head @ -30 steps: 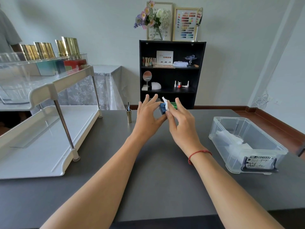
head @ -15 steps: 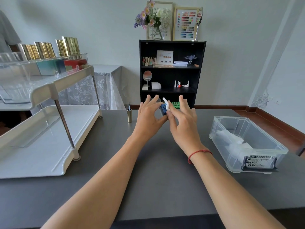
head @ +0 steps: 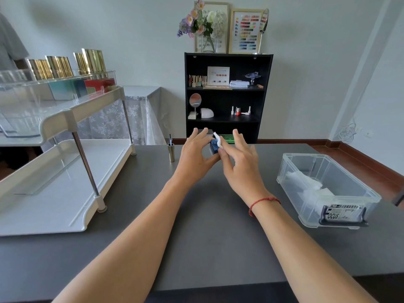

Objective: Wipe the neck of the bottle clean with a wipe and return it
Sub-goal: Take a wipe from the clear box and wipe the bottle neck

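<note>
Two bare forearms, sleeveless, a thin red string bracelet (head: 263,203) on the right wrist

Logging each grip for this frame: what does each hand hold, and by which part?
Left hand holds the blue nail polish bottle by its body. Right hand pinches the white wipe by its lower end, against the bottle's top.

bottle (head: 213,148): sm blue, held up | wipe (head: 218,139): white, pressed on bottle top

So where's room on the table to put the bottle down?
Bare table between the white rack and the clear bin, toward the front edge. The rack's lower shelf is mostly bare. Crowded near the gold cap and the left hand.
</note>
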